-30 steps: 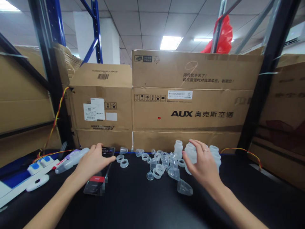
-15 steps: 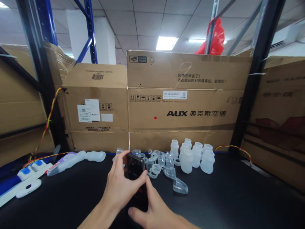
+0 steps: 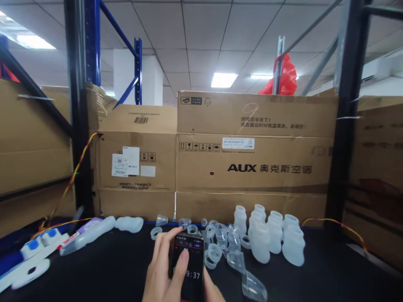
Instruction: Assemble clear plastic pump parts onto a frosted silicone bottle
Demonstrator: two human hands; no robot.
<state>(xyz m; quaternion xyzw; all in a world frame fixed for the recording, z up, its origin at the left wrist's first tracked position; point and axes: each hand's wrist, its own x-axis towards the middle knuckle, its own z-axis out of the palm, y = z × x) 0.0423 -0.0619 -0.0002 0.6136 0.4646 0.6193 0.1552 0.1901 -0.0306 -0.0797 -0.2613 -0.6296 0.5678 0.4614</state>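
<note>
A black smartphone is held up at the lower middle, its screen toward me and lit with large white digits ending in 9:37. My left hand is closed round its left side, with the thumb lying over the screen. Against the phone's lower right edge rests my right hand; only part of it shows, and its other fingers are hidden behind the phone. Just beyond and to the right lie clear plastic caps and translucent rings in a loose heap.
Several frosted bottles stand right of the heap. More bottles lie at the left, near white items with blue parts. Flattened cardboard walls off the back of the black table. Dark rack posts rise at both sides.
The phone has tipped back so its screen faces me, and the left thumb has moved over the screen. Both hands sit lower in view, the right mostly out of frame. My view has tilted up.
</note>
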